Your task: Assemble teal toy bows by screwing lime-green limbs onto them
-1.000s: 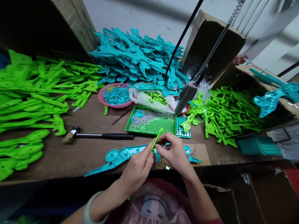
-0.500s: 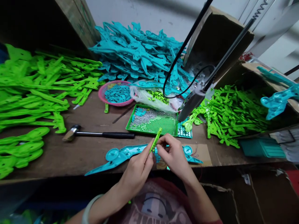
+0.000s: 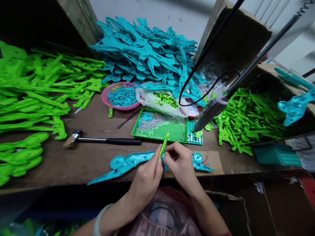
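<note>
Wall: plain pale grey-white wall (image 3: 157, 9).
Bench: long brown wooden workbench (image 3: 83, 164).
Boxes: tall open brown cardboard box (image 3: 236, 39), right rear.

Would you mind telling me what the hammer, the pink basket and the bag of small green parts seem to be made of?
The hammer has a shiny, probably steel shaft and a dark grip, perhaps rubber or plastic. The pink basket looks like moulded plastic, given its perforated wall and bright, even colour. The bag seems thin plastic film: whitish, crinkled and translucent.
</note>
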The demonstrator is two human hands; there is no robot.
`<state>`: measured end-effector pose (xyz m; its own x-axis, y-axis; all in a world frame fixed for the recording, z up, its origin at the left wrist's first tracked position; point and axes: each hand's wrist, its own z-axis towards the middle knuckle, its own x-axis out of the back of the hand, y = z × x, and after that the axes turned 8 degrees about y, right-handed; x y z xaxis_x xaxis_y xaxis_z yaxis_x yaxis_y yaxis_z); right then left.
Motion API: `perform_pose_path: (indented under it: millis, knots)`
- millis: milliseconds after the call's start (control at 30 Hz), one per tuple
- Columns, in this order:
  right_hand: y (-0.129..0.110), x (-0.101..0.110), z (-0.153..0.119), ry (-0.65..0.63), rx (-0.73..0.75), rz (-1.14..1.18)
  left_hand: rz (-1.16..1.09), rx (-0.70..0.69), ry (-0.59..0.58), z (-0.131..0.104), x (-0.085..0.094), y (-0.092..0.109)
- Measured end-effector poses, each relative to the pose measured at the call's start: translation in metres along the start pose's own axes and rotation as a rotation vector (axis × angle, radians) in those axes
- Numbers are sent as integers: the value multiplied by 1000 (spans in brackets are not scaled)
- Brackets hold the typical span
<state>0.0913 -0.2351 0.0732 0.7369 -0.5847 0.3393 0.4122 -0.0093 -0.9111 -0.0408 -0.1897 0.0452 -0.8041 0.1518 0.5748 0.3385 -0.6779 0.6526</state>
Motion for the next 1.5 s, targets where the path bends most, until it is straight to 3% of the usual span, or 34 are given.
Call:
perform_pose_path:
  millis: [67, 233, 500, 700, 933, 1067, 1233, 1333, 1500]
  knots:
    - [2, 0, 0, -17, -20, -14, 23, -19, -26, -1, 0, -2]
    - [1, -5, -4, 25, 108, -210, 110, -92, -40, -6, -3, -9]
    - [3, 0, -8, -29, 93, 6, 31, -13, 31, -9, -1, -2]
    - [3, 3, -11, -3, 63, 39, -12, -69, 88, -11, 1, 1]
    - [9, 6, -15, -121, 78, 102, -115, 72, 67, -13, 1, 1]
    - [11, 6, -16, -96, 19, 138, -115, 101, 69, -12, 3, 3]
    - [15, 7, -16, -86, 20, 225, -237, 148, -22, -12, 8, 6]
    - [20, 8, -16, -62, 90, 230, -284, 159, -62, -14, 9, 5]
    - [31, 4, -18, 34, 340, 182, -391, 230, -107, -18, 6, 5]
